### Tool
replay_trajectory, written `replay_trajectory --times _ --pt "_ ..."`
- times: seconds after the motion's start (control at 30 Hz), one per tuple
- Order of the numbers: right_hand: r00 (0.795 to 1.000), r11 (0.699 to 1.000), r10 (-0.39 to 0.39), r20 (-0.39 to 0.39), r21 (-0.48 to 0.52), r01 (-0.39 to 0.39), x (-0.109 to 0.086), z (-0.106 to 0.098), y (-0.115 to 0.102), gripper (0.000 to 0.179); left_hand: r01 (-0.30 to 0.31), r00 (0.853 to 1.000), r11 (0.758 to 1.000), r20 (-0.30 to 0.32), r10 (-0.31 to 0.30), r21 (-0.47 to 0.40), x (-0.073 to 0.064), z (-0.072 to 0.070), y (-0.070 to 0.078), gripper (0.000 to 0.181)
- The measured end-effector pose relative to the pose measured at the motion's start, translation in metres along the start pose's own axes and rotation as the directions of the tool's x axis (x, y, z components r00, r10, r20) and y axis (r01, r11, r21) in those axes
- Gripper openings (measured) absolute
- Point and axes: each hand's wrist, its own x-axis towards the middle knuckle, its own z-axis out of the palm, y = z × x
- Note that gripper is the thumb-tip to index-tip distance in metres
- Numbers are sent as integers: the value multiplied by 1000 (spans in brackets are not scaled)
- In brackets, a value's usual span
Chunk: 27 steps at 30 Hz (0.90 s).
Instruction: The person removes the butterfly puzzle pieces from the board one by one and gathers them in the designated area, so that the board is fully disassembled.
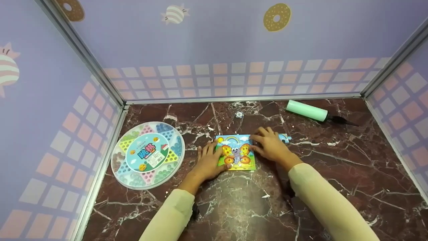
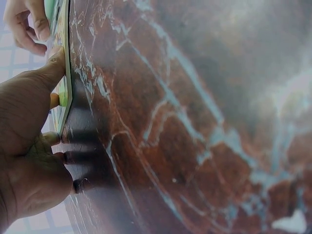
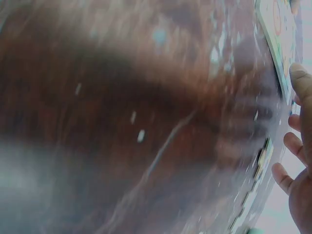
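Observation:
A jigsaw puzzle with a butterfly, a sun and a rainbow lies flat on the dark marbled table. My left hand holds its left side, the thumb over the lower edge and the fingers along the left edge. At the right edge, my right hand spreads its fingers, thumb and fingertips close at the board's side. Just beyond that hand, puzzle pieces lie in a strip on the table, partly hidden by it; the right wrist view shows their jagged edge below the fingers.
To the left sits a round clear case of Chinese checkers with coloured marbles. A mint-green hand pump with a black nozzle lies at the back right. Behind the puzzle is a small round chip. Patterned walls enclose the back and sides.

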Motion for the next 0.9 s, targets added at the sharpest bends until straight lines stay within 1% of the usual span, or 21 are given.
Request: replay_trajectory --times 0.23,0.33,0.47,0.53,0.77,0.9 --pt "999 999 30 14 -43 -30 10 6 -14 41 8 1000 1000 5 -8 4 1 0 0 49" --pt "997 995 69 25 -76 -67 14 7 -20 44 4 1000 1000 3 -4 3 0 0 0 48" --pt "988 986 138 75 -109 -129 18 7 -26 47 -13 1000 1000 -13 13 2 0 1 -1 49" --pt "983 982 159 94 -122 -147 21 6 -29 47 -11 1000 1000 -14 11 4 0 1 -1 50" --pt "968 977 187 166 -135 -166 31 2 -37 47 -4 1000 1000 -11 3 -6 0 -1 1 48" --pt "962 976 184 201 -151 -155 36 2 -39 44 9 1000 1000 4 -9 -10 0 -1 2 48"
